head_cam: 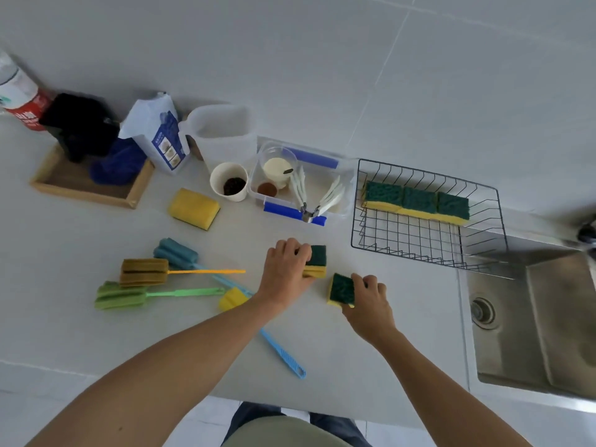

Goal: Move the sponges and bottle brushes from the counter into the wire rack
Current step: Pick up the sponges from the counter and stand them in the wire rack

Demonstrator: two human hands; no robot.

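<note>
My left hand point(285, 269) grips a small stack of green-and-yellow sponges point(317, 261) on the counter. Just to its right, my right hand point(371, 300) holds another green-and-yellow sponge point(341, 290). The black wire rack point(425, 250) stands to the right by the sink, with three green-topped sponges point(417, 201) lined along its back wall. Left of my hands lie three bottle brushes: a blue one point(176, 251), a brown one with a yellow handle point(145, 271) and a green one point(119, 296). A large yellow sponge point(194, 208) and a small yellow sponge point(232, 299) also rest on the counter.
A steel sink point(541, 324) sits at the right. Behind the work area are a paper cup point(229, 181), a clear tub with blue clips point(298, 185), a jug point(222, 133), a white bag point(158, 133) and a wooden tray point(87, 185).
</note>
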